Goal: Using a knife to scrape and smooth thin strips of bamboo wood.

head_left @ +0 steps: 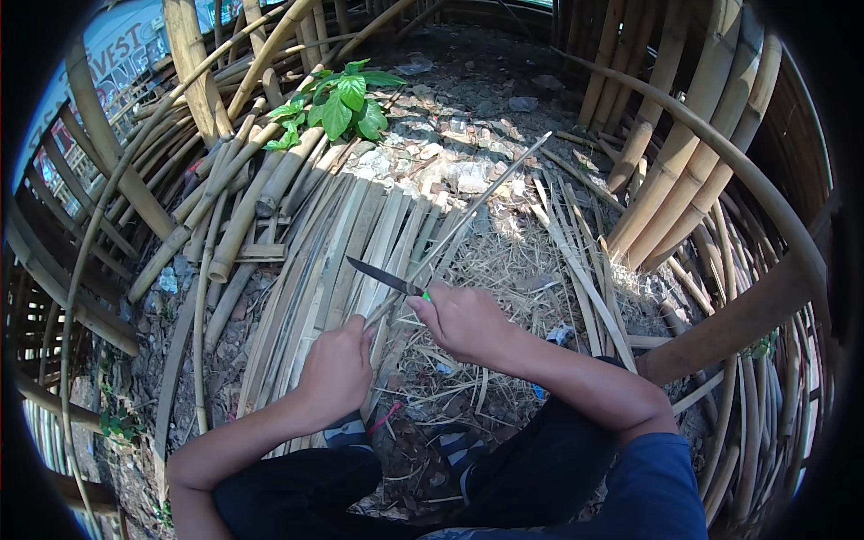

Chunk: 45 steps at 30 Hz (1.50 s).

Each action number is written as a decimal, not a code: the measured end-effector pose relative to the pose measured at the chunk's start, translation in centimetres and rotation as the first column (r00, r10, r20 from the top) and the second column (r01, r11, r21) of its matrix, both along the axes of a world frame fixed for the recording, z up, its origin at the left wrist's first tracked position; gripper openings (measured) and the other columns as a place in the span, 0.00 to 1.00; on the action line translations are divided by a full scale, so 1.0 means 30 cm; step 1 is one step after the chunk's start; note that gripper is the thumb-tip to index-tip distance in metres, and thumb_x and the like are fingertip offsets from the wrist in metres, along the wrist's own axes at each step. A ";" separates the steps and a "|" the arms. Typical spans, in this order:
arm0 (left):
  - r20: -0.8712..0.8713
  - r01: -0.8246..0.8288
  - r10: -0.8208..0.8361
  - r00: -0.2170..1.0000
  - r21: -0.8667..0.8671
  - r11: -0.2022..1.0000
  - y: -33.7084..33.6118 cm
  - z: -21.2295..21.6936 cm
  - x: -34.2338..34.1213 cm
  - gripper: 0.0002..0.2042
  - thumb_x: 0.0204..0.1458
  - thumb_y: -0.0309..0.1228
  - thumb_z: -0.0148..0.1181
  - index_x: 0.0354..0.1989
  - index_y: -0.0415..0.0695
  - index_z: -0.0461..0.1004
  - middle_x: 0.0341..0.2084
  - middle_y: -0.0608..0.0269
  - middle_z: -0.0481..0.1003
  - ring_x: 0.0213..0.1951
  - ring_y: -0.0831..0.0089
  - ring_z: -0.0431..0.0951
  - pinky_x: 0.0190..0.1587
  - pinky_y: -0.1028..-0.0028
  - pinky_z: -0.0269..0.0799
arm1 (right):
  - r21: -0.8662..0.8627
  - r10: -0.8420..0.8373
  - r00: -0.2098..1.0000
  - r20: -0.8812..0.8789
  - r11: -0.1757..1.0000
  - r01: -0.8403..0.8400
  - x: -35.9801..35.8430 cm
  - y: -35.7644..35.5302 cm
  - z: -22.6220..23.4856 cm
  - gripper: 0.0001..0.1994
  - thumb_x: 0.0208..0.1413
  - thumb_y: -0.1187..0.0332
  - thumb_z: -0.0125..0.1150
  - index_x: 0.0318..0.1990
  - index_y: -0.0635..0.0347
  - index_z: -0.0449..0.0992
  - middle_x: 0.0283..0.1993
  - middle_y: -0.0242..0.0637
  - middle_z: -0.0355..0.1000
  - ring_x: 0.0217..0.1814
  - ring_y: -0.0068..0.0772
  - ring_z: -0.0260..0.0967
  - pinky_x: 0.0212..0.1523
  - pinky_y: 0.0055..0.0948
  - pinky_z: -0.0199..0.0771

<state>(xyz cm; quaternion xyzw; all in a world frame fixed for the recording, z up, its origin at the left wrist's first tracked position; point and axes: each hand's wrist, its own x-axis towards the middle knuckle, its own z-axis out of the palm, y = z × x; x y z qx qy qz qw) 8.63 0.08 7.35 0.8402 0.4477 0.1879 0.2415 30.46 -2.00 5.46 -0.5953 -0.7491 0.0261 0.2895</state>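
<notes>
My right hand grips a knife with a dark blade and a green handle; the blade points left and away from me. A long thin bamboo strip runs from my left hand up and to the right, past the blade. My left hand is closed around the near end of that strip, just below and left of the knife. The blade lies against the strip near my hands. My knees in dark trousers show at the bottom.
Split bamboo slats lie fanned on the ground ahead. Whole bamboo poles lean at right and left. A green leafy plant grows at the back. Shavings and scraps litter the ground.
</notes>
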 end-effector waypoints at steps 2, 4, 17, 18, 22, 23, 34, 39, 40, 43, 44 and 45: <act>-0.028 0.001 -0.001 1.000 0.003 1.000 -0.005 0.006 0.005 0.11 0.62 0.28 0.48 0.30 0.32 0.67 0.20 0.34 0.72 0.28 0.35 0.74 0.31 0.47 0.67 | -0.013 0.108 0.993 0.043 0.994 -0.107 -0.040 -0.010 -0.013 0.21 0.65 0.54 0.49 0.28 0.65 0.69 0.21 0.50 0.71 0.21 0.57 0.71 0.23 0.50 0.72; -0.054 0.003 -0.002 0.999 0.006 1.000 -0.007 0.012 0.000 0.11 0.63 0.28 0.48 0.31 0.32 0.67 0.19 0.35 0.71 0.28 0.35 0.74 0.31 0.48 0.66 | 0.008 0.113 0.991 0.071 0.994 -0.114 -0.025 0.003 -0.014 0.23 0.65 0.52 0.50 0.28 0.65 0.71 0.19 0.49 0.71 0.20 0.55 0.72 0.22 0.48 0.73; -0.025 0.067 -0.065 0.998 0.101 0.993 -0.008 0.042 -0.022 0.11 0.62 0.27 0.48 0.29 0.32 0.65 0.18 0.34 0.69 0.26 0.36 0.73 0.30 0.48 0.65 | 0.393 0.054 0.939 0.340 0.899 -0.194 0.043 0.062 -0.057 0.25 0.62 0.46 0.54 0.22 0.59 0.67 0.12 0.38 0.64 0.09 0.35 0.66 0.08 0.36 0.63; -0.030 0.067 -0.065 0.997 0.089 0.994 -0.008 0.043 -0.022 0.11 0.63 0.27 0.48 0.29 0.32 0.65 0.18 0.34 0.69 0.26 0.36 0.73 0.30 0.48 0.65 | 0.394 0.053 0.939 0.339 0.899 -0.193 0.048 0.065 -0.055 0.25 0.62 0.46 0.54 0.22 0.59 0.67 0.12 0.38 0.64 0.09 0.35 0.66 0.08 0.36 0.63; -0.021 0.073 -0.071 0.997 0.102 0.992 -0.008 0.042 -0.026 0.11 0.63 0.27 0.48 0.29 0.32 0.65 0.17 0.35 0.69 0.26 0.36 0.73 0.29 0.48 0.65 | 0.404 0.069 0.932 0.357 0.888 -0.221 0.052 0.063 -0.043 0.25 0.62 0.46 0.53 0.22 0.58 0.67 0.13 0.37 0.64 0.09 0.34 0.65 0.08 0.35 0.62; 0.001 0.078 -0.079 0.997 0.114 0.990 -0.009 0.047 -0.026 0.11 0.63 0.27 0.48 0.29 0.32 0.65 0.18 0.35 0.69 0.25 0.36 0.73 0.29 0.48 0.65 | 0.413 0.060 0.926 0.372 0.883 -0.224 0.056 0.062 -0.038 0.25 0.62 0.47 0.53 0.22 0.58 0.67 0.13 0.37 0.65 0.09 0.35 0.65 0.08 0.36 0.63; -0.024 0.022 -0.021 1.000 0.052 0.998 -0.016 0.028 -0.131 0.12 0.63 0.26 0.47 0.29 0.30 0.67 0.18 0.35 0.70 0.25 0.37 0.74 0.28 0.52 0.66 | 0.240 -0.426 0.880 0.212 0.895 0.376 0.416 0.124 -0.044 0.25 0.68 0.49 0.42 0.28 0.62 0.71 0.16 0.48 0.70 0.19 0.53 0.72 0.20 0.47 0.71; -0.057 0.038 -0.036 0.998 0.025 0.999 -0.024 0.013 -0.135 0.12 0.63 0.26 0.47 0.29 0.30 0.67 0.18 0.36 0.70 0.26 0.38 0.75 0.29 0.52 0.67 | 0.175 -0.501 0.849 0.165 0.862 0.475 0.561 0.143 -0.074 0.27 0.69 0.51 0.39 0.28 0.65 0.73 0.22 0.54 0.72 0.28 0.60 0.72 0.31 0.53 0.71; -0.059 0.042 -0.041 0.997 0.024 0.999 -0.025 0.016 -0.145 0.12 0.63 0.26 0.47 0.29 0.30 0.67 0.18 0.36 0.70 0.26 0.38 0.75 0.29 0.52 0.67 | 0.086 -0.540 0.820 0.188 0.841 0.534 0.522 0.131 -0.040 0.29 0.70 0.50 0.36 0.28 0.67 0.75 0.26 0.57 0.73 0.32 0.63 0.73 0.36 0.54 0.72; -0.073 0.036 -0.035 0.997 0.008 0.999 -0.030 0.023 -0.166 0.12 0.63 0.26 0.47 0.29 0.30 0.67 0.18 0.36 0.71 0.26 0.38 0.75 0.29 0.53 0.68 | 0.055 -0.663 0.744 0.085 0.749 0.661 0.601 0.159 -0.024 0.32 0.69 0.48 0.34 0.29 0.69 0.77 0.30 0.61 0.74 0.35 0.66 0.73 0.40 0.55 0.73; -0.075 0.036 -0.034 0.997 0.035 0.999 -0.031 0.018 -0.164 0.11 0.63 0.26 0.47 0.29 0.30 0.67 0.18 0.36 0.71 0.26 0.38 0.75 0.29 0.53 0.68 | -0.049 -0.707 0.702 0.088 0.700 0.712 0.690 0.146 -0.042 0.34 0.69 0.47 0.32 0.31 0.71 0.77 0.34 0.65 0.74 0.39 0.68 0.72 0.44 0.57 0.72; -0.076 0.035 -0.030 0.997 0.062 0.997 -0.023 0.013 -0.162 0.11 0.63 0.26 0.47 0.29 0.31 0.68 0.18 0.37 0.71 0.26 0.38 0.75 0.29 0.54 0.68 | -0.043 -0.713 0.695 0.092 0.695 0.718 0.756 0.125 -0.074 0.34 0.69 0.47 0.32 0.31 0.71 0.77 0.34 0.65 0.74 0.39 0.68 0.72 0.44 0.57 0.72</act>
